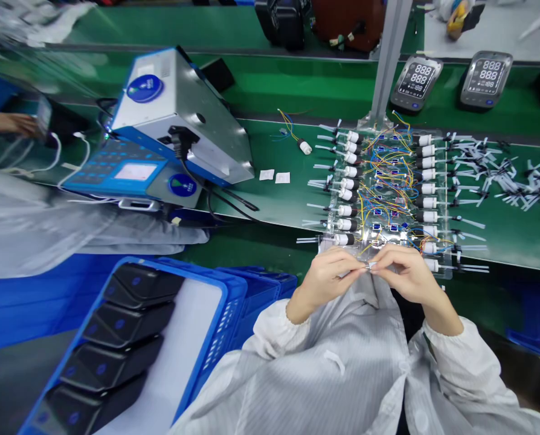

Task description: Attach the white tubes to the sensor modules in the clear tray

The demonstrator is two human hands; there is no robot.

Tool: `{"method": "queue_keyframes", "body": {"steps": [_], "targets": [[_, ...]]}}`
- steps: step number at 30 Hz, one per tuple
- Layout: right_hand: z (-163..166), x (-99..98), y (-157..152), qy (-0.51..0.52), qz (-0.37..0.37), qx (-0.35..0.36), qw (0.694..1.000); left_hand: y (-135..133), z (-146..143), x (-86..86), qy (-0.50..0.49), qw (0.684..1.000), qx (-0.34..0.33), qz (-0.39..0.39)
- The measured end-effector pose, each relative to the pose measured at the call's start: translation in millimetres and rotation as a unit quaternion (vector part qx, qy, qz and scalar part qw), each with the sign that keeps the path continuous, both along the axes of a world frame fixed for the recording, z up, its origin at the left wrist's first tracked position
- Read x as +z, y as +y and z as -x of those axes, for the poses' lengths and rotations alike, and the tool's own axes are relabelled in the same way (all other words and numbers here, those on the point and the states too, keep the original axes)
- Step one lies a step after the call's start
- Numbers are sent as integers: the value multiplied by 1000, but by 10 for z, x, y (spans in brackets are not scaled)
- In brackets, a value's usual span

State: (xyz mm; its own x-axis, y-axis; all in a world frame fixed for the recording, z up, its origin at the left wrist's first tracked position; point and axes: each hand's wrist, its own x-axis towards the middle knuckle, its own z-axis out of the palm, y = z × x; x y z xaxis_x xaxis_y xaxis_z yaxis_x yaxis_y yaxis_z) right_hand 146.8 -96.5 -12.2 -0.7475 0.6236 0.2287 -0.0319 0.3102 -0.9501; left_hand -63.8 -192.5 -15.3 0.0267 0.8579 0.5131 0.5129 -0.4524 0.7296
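Observation:
My left hand (328,275) and my right hand (406,275) meet at the near edge of the bench, in front of my body. Thumbs and fingers of both pinch a tiny white piece (371,265), too small to identify. Just beyond them lies a clear plastic tray (328,225) with a row of white cylindrical parts with black ends (348,210) on the left and a similar row (427,188) on the right. Thin coloured wires (394,163) and small circuit boards fill its middle. Pale tubes stick out from both sides.
Loose tube pieces (523,181) lie right of the tray. Two display units (486,78) stand behind. A wired cylinder (304,146) and two white packets (282,177) lie left, near a silver-blue machine (197,121). A blue crate (222,296) holds black casings. A co-worker's hand (23,125) shows far left.

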Motion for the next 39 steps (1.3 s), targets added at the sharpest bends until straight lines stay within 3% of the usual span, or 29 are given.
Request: {"method": "queue_keyframes", "body": {"steps": [13, 19, 20, 22, 25, 27, 30, 33, 35, 39], "targets": [[32, -101, -36, 8, 6, -20, 1000, 25, -42, -117, -8, 1000, -14, -11], [71, -22, -103, 8, -4, -36, 999, -13, -7, -115, -20, 999, -10, -39], [69, -4, -116, 2, -25, -48, 999, -41, 29, -131, -28, 998, 11, -55], [52, 12, -128, -17, -91, -76, 993, -116, 139, -208, -77, 985, 121, -96], [-5, -24, -111, -66, -205, -78, 973, -234, 354, -430, -220, 907, 340, -117], [-51, -69, -92, -111, -256, -68, 958, -283, 463, -597, -321, 861, 391, -57], [-103, -109, -83, -177, -286, -54, 940, -277, 485, -758, -415, 846, 321, 96], [-125, -72, -79, -183, -281, -47, 941, -188, 389, -736, -389, 869, 244, 185], [-134, -6, -62, -155, -267, -73, 948, -116, 337, -621, -325, 903, 227, 167], [-123, 174, 8, -108, -230, -168, 953, -14, 326, -190, -254, 948, 194, 7]]}}
